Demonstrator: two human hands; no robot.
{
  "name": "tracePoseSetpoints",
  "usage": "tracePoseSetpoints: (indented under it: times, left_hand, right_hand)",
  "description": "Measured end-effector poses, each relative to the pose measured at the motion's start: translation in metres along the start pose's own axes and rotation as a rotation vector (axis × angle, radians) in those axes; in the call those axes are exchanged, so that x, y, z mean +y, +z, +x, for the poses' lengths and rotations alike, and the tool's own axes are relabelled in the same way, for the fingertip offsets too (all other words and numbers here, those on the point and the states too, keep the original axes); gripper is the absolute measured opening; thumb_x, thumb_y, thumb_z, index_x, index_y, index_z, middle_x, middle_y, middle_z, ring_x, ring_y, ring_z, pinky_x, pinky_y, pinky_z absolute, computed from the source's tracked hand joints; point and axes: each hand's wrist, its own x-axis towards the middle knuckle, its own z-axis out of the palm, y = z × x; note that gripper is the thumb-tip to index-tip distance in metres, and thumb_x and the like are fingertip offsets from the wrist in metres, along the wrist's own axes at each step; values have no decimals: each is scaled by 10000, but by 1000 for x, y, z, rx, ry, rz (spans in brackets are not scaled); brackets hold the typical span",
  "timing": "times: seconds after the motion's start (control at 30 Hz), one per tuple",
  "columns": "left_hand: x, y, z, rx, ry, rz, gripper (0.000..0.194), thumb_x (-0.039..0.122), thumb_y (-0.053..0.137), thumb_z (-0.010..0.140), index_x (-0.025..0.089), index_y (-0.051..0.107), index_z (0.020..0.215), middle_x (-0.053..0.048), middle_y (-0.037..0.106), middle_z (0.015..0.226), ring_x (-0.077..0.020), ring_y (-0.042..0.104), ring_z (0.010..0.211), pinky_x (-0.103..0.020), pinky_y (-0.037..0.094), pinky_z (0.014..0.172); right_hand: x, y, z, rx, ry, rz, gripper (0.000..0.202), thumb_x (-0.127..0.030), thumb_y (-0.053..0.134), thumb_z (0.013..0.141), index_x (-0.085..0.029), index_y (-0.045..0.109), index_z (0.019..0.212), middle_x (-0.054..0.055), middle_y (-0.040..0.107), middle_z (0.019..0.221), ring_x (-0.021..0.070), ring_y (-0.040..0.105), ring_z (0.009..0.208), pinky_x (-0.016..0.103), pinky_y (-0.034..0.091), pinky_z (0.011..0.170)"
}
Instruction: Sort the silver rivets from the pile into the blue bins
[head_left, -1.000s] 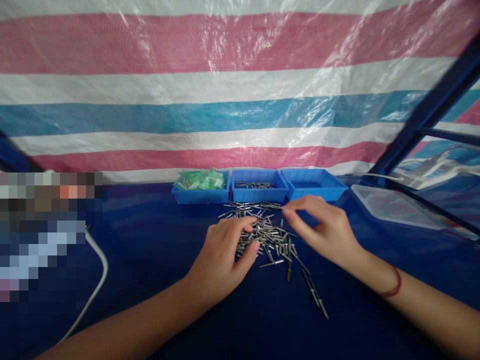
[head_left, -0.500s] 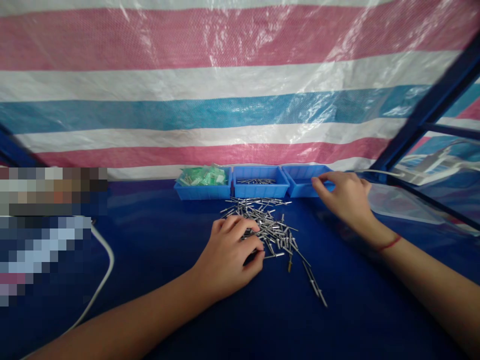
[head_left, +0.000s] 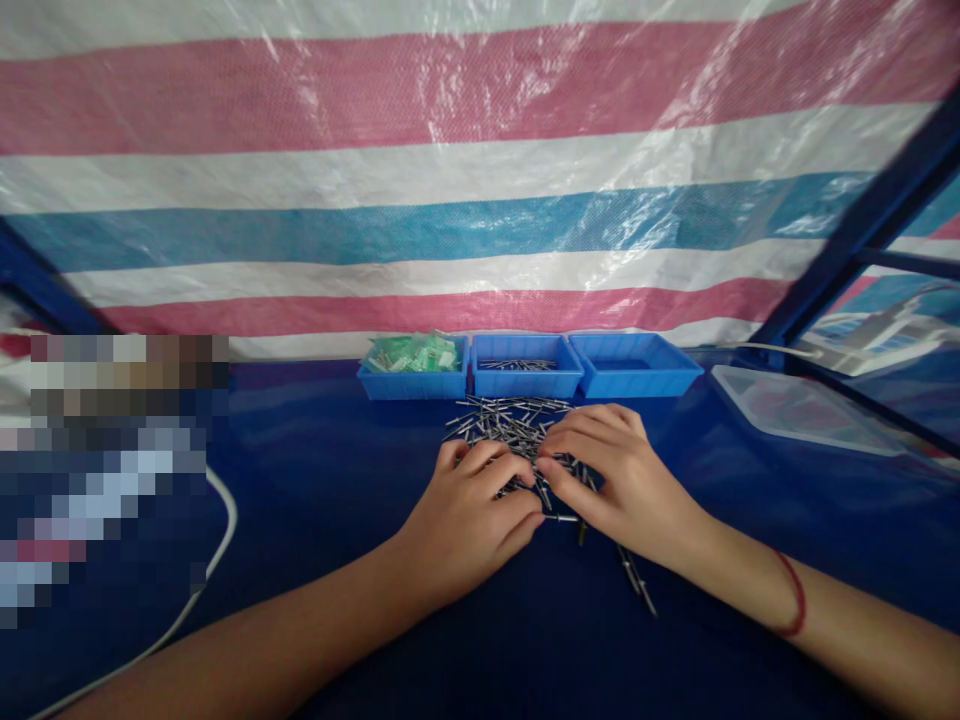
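Note:
A loose pile of silver blind rivets (head_left: 510,420) lies on the dark blue tabletop. My left hand (head_left: 480,510) rests at the pile's near left side with curled fingers. At its thumb and index tips, one blind rivet (head_left: 562,518) sticks out to the right. Over the pile's right side, my right hand (head_left: 615,480) reaches in with fingers extended and the thumb slightly apart. Its fingertips are close to the left fingers, and nothing shows between them. A brass-coloured piece (head_left: 582,533) lies below it, partly covered.
Behind the pile stand three blue bins: a left bin (head_left: 412,386) with green packets, a middle bin (head_left: 525,384) with rivets, and a right bin (head_left: 641,384). Stray rivets (head_left: 637,582) lie at front right. A clear plastic lid (head_left: 802,410) and a white cable (head_left: 225,510) flank the work area.
My right hand has moved from the right bin, left and down to the pile beside my left hand. The left hand stays at the pile; the view has shifted slightly.

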Motion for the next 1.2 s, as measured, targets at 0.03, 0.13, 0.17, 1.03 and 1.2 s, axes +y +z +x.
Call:
tracePoseSetpoints:
  times: [0.03, 0.13, 0.17, 1.03, 1.2]
  left_hand:
    - [0, 0, 0, 19, 4, 28, 188, 279, 478, 916, 207, 625, 824, 6, 649, 965, -201, 524, 964, -381, 295, 793]
    - [1, 0, 0, 36, -35, 69, 215, 244, 414, 937, 166, 590, 842, -18, 646, 897, -193, 541, 873, -369, 309, 761]
    - [1, 0, 0, 24, -56, 64, 215, 234, 403, 939, 160, 579, 842, -21, 643, 873, -187, 543, 838, -363, 314, 752]
    - [-7, -6, 2, 192, -215, -354, 58, 183, 508, 881, 179, 557, 851, 0, 598, 796, -123, 565, 753, -251, 441, 708]
    - [-6, -6, 3, 202, -234, -354, 50, 163, 515, 873, 178, 559, 854, 10, 587, 775, -116, 563, 739, -234, 435, 704]
  right_hand:
    - [-2, 0, -1, -19, -26, 21, 151, -290, 515, 872, -203, 628, 823, 19, 673, 848, 189, 577, 875, 372, 304, 838]
    - [-2, 1, -1, -69, -100, 54, 161, -307, 525, 869, -191, 630, 832, 26, 664, 822, 185, 569, 846, 370, 317, 831]
    - [-2, 1, -1, -78, -118, 55, 161, -297, 520, 872, -189, 632, 829, 27, 661, 814, 183, 564, 842, 369, 321, 826]
    - [3, 8, -1, -20, -79, 282, 183, -242, 543, 869, -178, 619, 1023, 52, 681, 856, 176, 589, 770, 371, 439, 738]
    - [3, 7, -1, -2, -63, 279, 130, -187, 521, 856, -175, 634, 919, 29, 670, 761, 163, 591, 717, 348, 443, 703]
